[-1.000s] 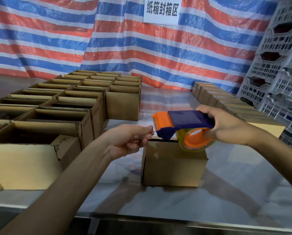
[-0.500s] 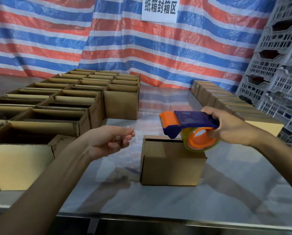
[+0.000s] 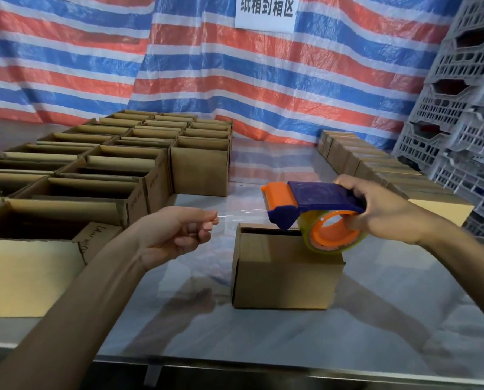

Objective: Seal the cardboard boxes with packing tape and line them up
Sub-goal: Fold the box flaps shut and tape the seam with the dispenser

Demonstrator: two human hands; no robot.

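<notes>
left hand point(image 3: 176, 235) pinching clear tape point(image 3: 240, 213), right hand point(image 3: 387, 212) gripping dispenser point(image 3: 314, 204) over box point(image 3: 285, 271)

The table point(image 3: 277, 342) before me has a glossy, reflective top, with its metal front edge along the bottom of the frame. At centre a single cardboard box point(image 3: 285, 274) stands apart from the others, flaps folded down. The left half carries open boxes point(image 3: 100, 178), packed side by side in rows that run back toward the upper left. Along the right edge a line of closed boxes point(image 3: 370, 164) runs back, each touching the next.
</notes>
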